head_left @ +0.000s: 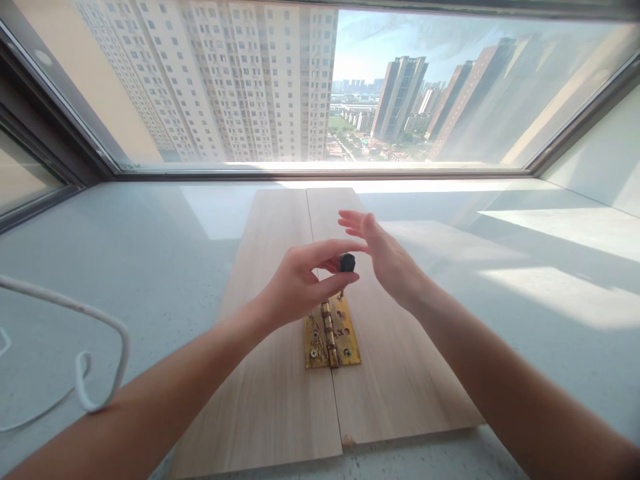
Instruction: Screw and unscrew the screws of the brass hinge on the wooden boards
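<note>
Two pale wooden boards (280, 400) lie side by side on a grey sill, joined by a brass hinge (331, 333) across their seam. My left hand (297, 283) is closed in a pinch on a small screwdriver with a black handle (347, 263), its thin shaft pointing down onto the hinge's upper right corner. My right hand (383, 250) hovers just right of the handle, fingers stretched out and apart, holding nothing. Several screws show in the hinge's leaves.
The grey speckled sill (150, 267) runs up to a wide window (320, 87) with tall buildings outside. A white cable (75, 313) loops at the left edge. Sunlit patches fall on the right side of the sill.
</note>
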The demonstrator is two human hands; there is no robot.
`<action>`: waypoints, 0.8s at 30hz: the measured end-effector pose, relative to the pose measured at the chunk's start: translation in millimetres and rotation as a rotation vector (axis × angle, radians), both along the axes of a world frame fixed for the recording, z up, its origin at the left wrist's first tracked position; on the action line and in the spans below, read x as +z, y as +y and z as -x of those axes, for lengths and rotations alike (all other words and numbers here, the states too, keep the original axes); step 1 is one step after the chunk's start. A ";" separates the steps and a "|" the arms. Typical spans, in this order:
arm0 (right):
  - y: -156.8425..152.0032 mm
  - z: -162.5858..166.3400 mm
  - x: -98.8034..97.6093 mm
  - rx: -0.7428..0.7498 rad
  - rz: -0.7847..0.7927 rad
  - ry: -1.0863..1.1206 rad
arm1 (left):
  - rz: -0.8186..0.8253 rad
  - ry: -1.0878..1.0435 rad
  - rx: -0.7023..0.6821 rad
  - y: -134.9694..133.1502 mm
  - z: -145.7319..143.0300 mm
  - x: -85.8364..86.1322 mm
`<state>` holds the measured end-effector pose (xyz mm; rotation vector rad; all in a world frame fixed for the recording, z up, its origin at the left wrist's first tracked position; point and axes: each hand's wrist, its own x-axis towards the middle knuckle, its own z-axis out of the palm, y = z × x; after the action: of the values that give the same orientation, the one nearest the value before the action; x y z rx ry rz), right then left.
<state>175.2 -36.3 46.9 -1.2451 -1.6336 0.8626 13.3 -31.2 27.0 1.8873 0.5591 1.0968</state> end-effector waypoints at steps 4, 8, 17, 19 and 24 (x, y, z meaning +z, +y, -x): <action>-1.6 -39.1 -23.1 -0.218 0.021 0.085 | 0.141 0.020 0.022 -14.9 -10.6 8.1; -17.3 -79.1 -47.9 -0.345 0.036 0.130 | 0.307 -0.055 0.050 -27.3 -29.0 9.2; -31.5 -85.3 -53.0 -0.336 0.048 0.151 | 0.352 -0.249 0.121 -28.0 -54.2 -4.6; -32.6 -83.3 -52.1 -0.313 0.046 0.113 | 0.417 -0.286 0.070 -19.3 -52.2 -4.4; -34.1 -85.1 -54.8 -0.270 0.033 0.013 | 0.596 -0.244 -0.029 1.5 -39.4 3.5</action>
<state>260.3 -70.4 -8.0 -1.4413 -1.4049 0.7294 52.8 -29.7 30.4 1.2251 0.6306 0.9856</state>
